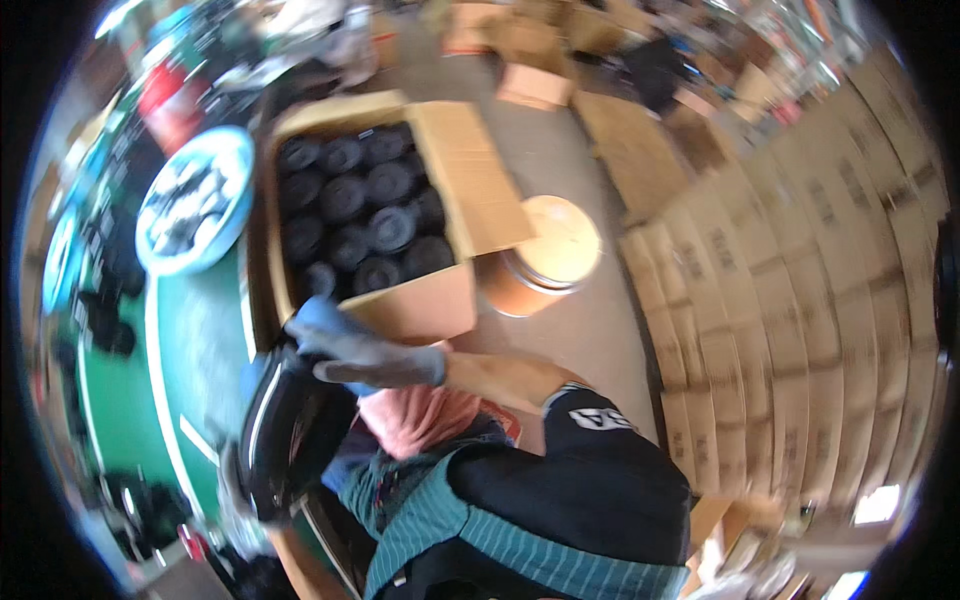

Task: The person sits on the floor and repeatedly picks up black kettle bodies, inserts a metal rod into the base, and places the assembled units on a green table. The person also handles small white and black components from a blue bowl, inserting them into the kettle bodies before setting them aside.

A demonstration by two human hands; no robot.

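A glossy black rounded object (300, 425), whose kind I cannot make out, is held between my two hands in front of my body. My right hand (365, 350), in a blue-grey glove, grips its far upper end. Around its near left side is my left hand (238, 490), in a greyish glove and blurred. Just beyond the right hand stands an open cardboard box (440, 300), its flaps folded outward. Rows of round black pieces (345, 198) fill the box.
A light-blue basin (150, 235) of pale, blurred items sits on the green tabletop (195, 350) at the left. Right of the box is a round brown drum (530, 285) with a pale lid. Stacked cartons (790, 290) form a wall at the right.
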